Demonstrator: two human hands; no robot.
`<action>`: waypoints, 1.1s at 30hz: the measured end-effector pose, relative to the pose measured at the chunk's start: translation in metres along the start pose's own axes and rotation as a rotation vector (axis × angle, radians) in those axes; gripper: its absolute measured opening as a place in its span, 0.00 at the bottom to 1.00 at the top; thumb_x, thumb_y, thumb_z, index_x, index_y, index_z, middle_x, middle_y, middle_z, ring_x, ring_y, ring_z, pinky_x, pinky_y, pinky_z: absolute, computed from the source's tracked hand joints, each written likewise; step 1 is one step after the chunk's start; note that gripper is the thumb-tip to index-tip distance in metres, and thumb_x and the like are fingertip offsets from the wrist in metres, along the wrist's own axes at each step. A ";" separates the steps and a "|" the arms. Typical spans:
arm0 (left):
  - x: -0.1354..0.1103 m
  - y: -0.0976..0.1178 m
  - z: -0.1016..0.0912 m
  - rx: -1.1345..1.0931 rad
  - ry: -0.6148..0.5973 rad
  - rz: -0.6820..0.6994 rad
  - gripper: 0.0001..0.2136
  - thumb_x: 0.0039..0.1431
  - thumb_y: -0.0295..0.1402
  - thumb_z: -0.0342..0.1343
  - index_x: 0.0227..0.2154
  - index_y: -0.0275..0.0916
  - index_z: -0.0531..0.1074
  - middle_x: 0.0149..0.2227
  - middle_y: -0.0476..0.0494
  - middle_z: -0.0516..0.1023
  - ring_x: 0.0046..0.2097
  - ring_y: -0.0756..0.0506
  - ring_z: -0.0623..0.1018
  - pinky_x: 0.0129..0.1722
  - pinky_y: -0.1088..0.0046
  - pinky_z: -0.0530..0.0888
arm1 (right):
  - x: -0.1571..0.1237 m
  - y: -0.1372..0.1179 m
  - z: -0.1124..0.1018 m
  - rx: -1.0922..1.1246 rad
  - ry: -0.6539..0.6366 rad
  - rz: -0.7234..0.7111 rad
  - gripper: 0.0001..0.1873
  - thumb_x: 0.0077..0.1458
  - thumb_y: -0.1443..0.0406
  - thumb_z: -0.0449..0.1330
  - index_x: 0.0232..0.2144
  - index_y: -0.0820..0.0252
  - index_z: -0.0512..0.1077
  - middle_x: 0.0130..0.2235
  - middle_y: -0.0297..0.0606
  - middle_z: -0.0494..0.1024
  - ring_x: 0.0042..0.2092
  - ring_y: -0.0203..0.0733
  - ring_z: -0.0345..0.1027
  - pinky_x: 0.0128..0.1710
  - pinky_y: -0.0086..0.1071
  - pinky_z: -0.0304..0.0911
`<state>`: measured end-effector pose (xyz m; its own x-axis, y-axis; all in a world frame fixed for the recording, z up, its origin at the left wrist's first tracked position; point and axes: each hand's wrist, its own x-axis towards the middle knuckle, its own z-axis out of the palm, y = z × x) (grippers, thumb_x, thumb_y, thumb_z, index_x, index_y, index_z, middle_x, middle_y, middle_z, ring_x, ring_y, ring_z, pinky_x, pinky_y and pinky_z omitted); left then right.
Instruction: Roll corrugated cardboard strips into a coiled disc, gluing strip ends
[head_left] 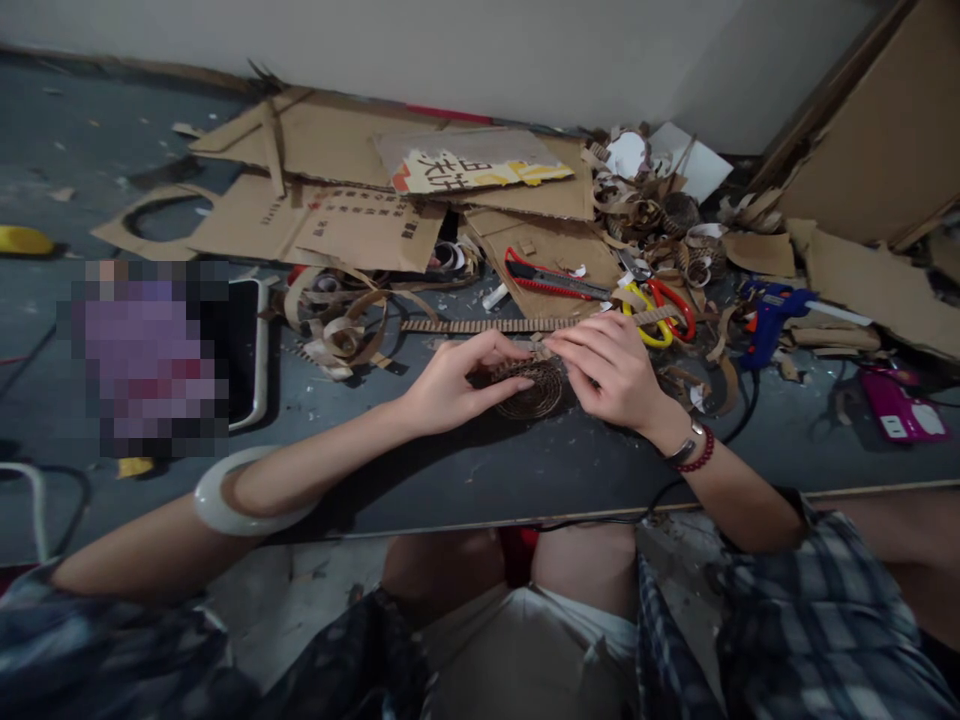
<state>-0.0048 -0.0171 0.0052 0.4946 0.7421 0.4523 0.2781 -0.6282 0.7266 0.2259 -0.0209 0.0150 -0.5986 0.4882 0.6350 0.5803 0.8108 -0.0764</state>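
1. Left hand (461,385) and right hand (607,370) were both over a coiled corrugated cardboard disc (534,392), lying flat on the dark tabletop (420,480) directly below the grip
2. Grip: both hands were close together, with fingers curled and pinching at the top edge of the coil, where a long corrugated cardboard strip (480,325) ran out to the left; exact pad contact was hidden by the fingers
3. Handling, judged: coil and strip looked light and fairly stiff along their length, but the ribbed strip could bend or crease and the coil could loosen; best held by the outer turns, with the strip pinched where it joined
4. Just beyond the grip: red-handled utility knife (559,277), yellow-handled scissors (637,315), red-handled scissors (671,305)
5. Right of the grip: blue glue gun (772,310)
6. Left of the grip: curled cardboard offcuts (337,325)
7. Farther beyond the grip: flattened cardboard sheets (352,200), one with printing
8. Worn below the grip: white bangle (247,490) on left forearm, watch (684,450) and red beaded bracelet (701,452) on right wrist
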 end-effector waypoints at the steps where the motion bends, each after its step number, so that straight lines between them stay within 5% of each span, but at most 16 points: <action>1: 0.000 0.000 0.000 0.002 -0.004 -0.001 0.12 0.56 0.37 0.60 0.38 0.35 0.70 0.21 0.53 0.70 0.20 0.55 0.67 0.20 0.82 0.65 | 0.000 0.001 0.000 0.003 -0.001 -0.009 0.20 0.56 0.71 0.52 0.50 0.56 0.70 0.46 0.39 0.77 0.48 0.45 0.67 0.51 0.46 0.60; 11: 0.000 0.001 0.000 0.033 -0.006 0.029 0.11 0.57 0.38 0.60 0.38 0.36 0.71 0.22 0.52 0.71 0.20 0.54 0.67 0.19 0.81 0.65 | 0.006 -0.002 -0.004 -0.204 0.037 -0.115 0.11 0.59 0.69 0.55 0.42 0.57 0.74 0.41 0.36 0.79 0.43 0.41 0.68 0.46 0.41 0.63; 33: 0.000 0.007 0.000 0.052 -0.019 -0.023 0.11 0.56 0.36 0.60 0.39 0.37 0.71 0.22 0.54 0.70 0.21 0.55 0.66 0.21 0.81 0.63 | 0.012 -0.009 -0.005 -0.309 0.065 -0.195 0.09 0.59 0.72 0.55 0.33 0.58 0.75 0.35 0.32 0.79 0.42 0.39 0.68 0.46 0.40 0.61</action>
<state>-0.0027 -0.0219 0.0098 0.5031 0.7521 0.4257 0.3316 -0.6229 0.7085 0.2165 -0.0240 0.0273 -0.6837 0.3051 0.6629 0.6044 0.7458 0.2801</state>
